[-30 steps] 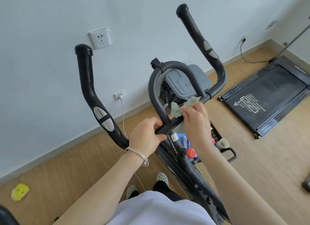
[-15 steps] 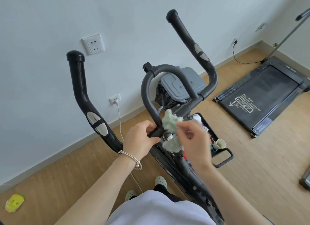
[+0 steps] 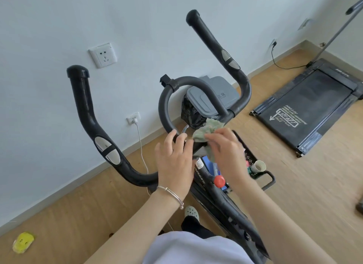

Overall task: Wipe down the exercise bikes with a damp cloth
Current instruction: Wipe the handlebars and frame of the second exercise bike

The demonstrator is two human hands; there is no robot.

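- Left hand [image 3: 174, 161] is hooking its fingers over the lower part of the handlebar loop [image 3: 164, 104] of the exercise bike [image 3: 88, 110], gripping the bar and holding nothing else.
- Right hand [image 3: 225, 151] is pinching the green cloth [image 3: 204, 133] between thumb and fingertips.
- The cloth is bunching against the bike's crossbar, just right of the left hand's fingertips, with one tail hanging below the right hand's fingers.
- A silver bracelet [image 3: 172, 193] is sitting on the left wrist.
- A red knob [image 3: 219, 180] is showing just beneath the right wrist.
- A paper cup [image 3: 259, 166] is standing just right of the right hand.
- A treadmill [image 3: 306, 110] is lying on the floor, well beyond the right hand.
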